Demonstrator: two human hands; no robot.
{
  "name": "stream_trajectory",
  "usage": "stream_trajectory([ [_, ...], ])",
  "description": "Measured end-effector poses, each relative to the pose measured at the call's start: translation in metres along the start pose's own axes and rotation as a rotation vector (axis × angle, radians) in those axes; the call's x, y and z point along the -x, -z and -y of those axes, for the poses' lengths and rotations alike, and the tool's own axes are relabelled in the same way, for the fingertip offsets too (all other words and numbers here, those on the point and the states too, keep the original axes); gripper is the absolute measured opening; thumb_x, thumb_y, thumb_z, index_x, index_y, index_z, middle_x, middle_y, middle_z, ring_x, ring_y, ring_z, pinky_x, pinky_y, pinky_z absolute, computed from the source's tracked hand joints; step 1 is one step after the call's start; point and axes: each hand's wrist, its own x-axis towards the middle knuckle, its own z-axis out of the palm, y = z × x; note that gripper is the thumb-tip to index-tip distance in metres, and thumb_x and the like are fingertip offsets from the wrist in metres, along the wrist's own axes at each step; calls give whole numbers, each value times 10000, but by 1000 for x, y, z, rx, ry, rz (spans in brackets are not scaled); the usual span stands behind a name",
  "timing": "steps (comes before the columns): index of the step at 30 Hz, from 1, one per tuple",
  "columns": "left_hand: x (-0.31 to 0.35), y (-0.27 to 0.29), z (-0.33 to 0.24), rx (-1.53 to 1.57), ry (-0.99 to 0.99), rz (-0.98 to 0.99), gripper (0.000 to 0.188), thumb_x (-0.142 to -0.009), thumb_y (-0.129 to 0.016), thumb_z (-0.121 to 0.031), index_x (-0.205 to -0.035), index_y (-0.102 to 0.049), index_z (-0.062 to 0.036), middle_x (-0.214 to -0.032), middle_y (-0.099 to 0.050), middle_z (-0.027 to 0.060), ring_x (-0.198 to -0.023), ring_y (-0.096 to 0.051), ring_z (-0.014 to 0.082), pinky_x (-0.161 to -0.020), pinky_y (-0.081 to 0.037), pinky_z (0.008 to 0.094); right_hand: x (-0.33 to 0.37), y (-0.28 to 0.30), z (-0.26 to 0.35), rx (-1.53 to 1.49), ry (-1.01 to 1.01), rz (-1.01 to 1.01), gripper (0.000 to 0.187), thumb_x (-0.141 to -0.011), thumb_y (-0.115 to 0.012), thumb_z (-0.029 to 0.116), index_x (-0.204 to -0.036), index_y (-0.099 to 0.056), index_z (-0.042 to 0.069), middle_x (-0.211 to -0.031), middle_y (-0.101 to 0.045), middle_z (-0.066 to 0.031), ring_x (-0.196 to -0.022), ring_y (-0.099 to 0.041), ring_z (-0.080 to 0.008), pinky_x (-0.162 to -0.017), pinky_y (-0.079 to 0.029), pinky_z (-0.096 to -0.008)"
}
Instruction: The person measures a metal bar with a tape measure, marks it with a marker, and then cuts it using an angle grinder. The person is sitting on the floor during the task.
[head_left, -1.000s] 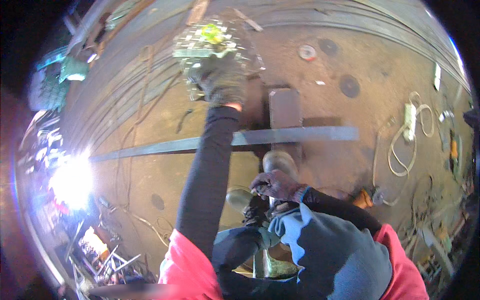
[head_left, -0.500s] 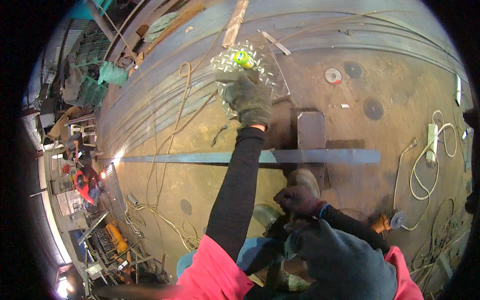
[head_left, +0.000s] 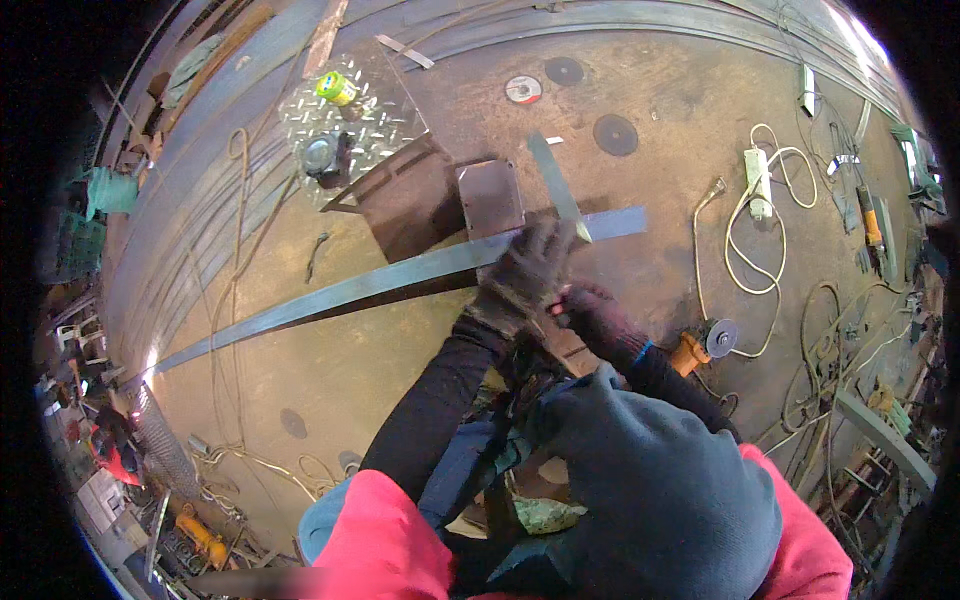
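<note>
My left hand (head_left: 525, 275), in a dark work glove, is over the long flat metal bar (head_left: 380, 285) near its right end. Its fingers are closed against the lower end of a short flat metal strip (head_left: 555, 178), which crosses the bar at an angle. My right hand (head_left: 603, 322), also gloved, is just below and to the right, its fingers curled together; whatever they hold, if anything, is hidden. Under the bar stands a dark metal piece with a rounded plate end (head_left: 490, 195). A yellow-green can (head_left: 337, 88) and a round blue-topped object (head_left: 322, 156) sit on the tread plate (head_left: 375, 125).
An orange angle grinder (head_left: 690, 352) lies right of my right hand. Beyond it are a white power strip (head_left: 758, 185) and looped cords. Cutting discs (head_left: 615, 135) lie on the metal floor. A person in red (head_left: 115, 455) is at far left, near bright sparks.
My left hand has drawn back from the tread plate to the bar, beside my right hand. The short strip now shows across the bar. The view has shifted right.
</note>
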Motion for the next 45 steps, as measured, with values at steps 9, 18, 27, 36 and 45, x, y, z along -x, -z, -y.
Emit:
stream_trajectory([
  [9,18,-129,10,-11,-53,34,301,-995,-575,-266,-1222,-655,-85,-1156,-630,111,-1022,-629,320,-826,-527,469,67,70,27,-226,91,-232,204,-1059,-621,164,-1206,-635,24,-1102,-669,-81,-974,-635,-173,-884,-547,-298],
  [18,21,-116,7,-298,-143,-22,316,-937,-574,-261,-1181,-704,-109,-1138,-688,125,-1078,-625,333,-920,-449,609,28,66,69,-20,218,-312,245,-1082,-615,264,-1190,-614,44,-1126,-617,-36,-1026,-593,-135,-938,-509,-268],
  [27,15,-118,9,-322,-20,-3,325,-946,-571,-279,-1211,-684,-129,-1365,-614,134,-1295,-534,389,-1074,-382,706,-8,64,100,-110,243,-205,278,-1069,-630,240,-1257,-632,35,-1105,-670,-31,-1007,-643,-161,-927,-543,-282],
  [36,19,-106,12,-186,-22,169,413,-958,-560,-261,-1340,-675,-156,-1503,-565,122,-1426,-453,419,-1152,-306,730,-31,62,94,208,325,-413,278,-1064,-640,201,-1254,-662,-1,-1043,-714,-74,-929,-698,-179,-839,-599,-324],
  [45,17,-94,6,-215,-28,284,480,-956,-530,-235,-1421,-641,-187,-1606,-479,84,-1531,-356,355,-1245,-212,676,-30,69,86,185,352,-429,246,-1041,-676,185,-1205,-690,3,-1019,-725,-82,-895,-711,-175,-788,-610,-330],
])
